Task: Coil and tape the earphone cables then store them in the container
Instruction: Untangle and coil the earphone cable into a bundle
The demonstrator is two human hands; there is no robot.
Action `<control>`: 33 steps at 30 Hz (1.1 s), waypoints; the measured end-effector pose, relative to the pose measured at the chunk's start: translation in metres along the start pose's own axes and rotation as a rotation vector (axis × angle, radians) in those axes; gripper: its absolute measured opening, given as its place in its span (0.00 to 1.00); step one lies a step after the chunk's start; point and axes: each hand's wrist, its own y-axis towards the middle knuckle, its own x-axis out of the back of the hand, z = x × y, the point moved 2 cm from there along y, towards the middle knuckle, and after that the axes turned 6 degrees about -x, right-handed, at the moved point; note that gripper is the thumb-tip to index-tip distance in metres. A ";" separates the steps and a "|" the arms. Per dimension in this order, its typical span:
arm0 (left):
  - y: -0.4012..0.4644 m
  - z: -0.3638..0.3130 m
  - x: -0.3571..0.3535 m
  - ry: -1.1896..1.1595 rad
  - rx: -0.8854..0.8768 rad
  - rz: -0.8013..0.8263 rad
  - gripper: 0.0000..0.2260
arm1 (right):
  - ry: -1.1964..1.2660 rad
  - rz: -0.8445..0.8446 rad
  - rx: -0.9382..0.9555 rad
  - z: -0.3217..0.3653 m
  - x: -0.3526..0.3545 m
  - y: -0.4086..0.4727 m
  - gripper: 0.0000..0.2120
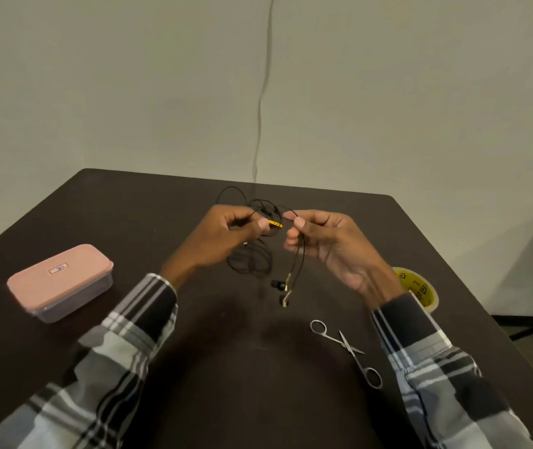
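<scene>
A black earphone cable [252, 260] hangs in loose loops above the dark table [168, 202]. My left hand [223, 238] pinches the cable near a yellow plug piece [275, 224]. My right hand [320, 244] pinches another stretch of it, and two strands drop from there to the black-and-gold earbuds [283, 291] near the table top. A pink-lidded container [59, 280] stands shut at the left. A roll of tape [419, 288] with yellow print lies at the right, partly hidden behind my right wrist.
Small silver scissors [346, 350] lie open on the table at the front right, beside my right sleeve. A thin grey cord [263, 92] runs down the wall behind the table. The table's right edge is close to the tape roll.
</scene>
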 end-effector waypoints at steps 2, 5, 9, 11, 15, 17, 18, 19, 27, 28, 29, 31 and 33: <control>0.005 -0.015 0.010 -0.050 0.013 -0.018 0.08 | 0.013 0.017 -0.014 0.006 0.003 -0.006 0.11; 0.015 -0.035 0.024 -0.117 0.046 -0.078 0.11 | -0.016 0.023 -0.004 0.008 0.007 -0.012 0.11; 0.026 -0.062 0.034 -0.070 0.058 -0.118 0.13 | -0.022 0.017 0.002 0.004 0.016 -0.016 0.10; 0.029 -0.071 0.035 -0.009 0.073 -0.097 0.14 | -0.034 0.000 -0.004 0.001 0.022 -0.018 0.11; 0.032 -0.082 0.039 0.077 0.055 -0.089 0.15 | -0.098 -0.049 -0.040 -0.006 0.032 -0.023 0.13; 0.035 -0.088 0.040 0.142 0.019 -0.085 0.15 | -0.121 -0.055 -0.050 -0.008 0.036 -0.026 0.12; 0.036 -0.092 0.040 0.165 0.005 -0.080 0.15 | -0.127 -0.056 -0.051 -0.008 0.037 -0.027 0.12; 0.038 -0.095 0.042 0.182 -0.005 -0.070 0.15 | -0.132 -0.058 -0.051 -0.009 0.038 -0.027 0.12; 0.039 -0.100 0.059 0.358 -0.015 0.120 0.10 | -0.233 -0.213 -0.044 -0.012 0.047 -0.033 0.06; 0.038 -0.098 0.062 0.388 -0.007 0.141 0.09 | -0.263 -0.244 -0.044 -0.011 0.049 -0.034 0.06; 0.038 -0.096 0.064 0.406 0.003 0.156 0.08 | -0.304 -0.272 -0.045 -0.011 0.050 -0.035 0.06; 0.036 -0.091 0.065 0.418 0.014 0.173 0.08 | -0.411 -0.320 -0.053 -0.009 0.051 -0.035 0.06; 0.034 -0.087 0.062 0.400 0.010 0.179 0.09 | -0.533 -0.338 -0.069 -0.007 0.050 -0.036 0.06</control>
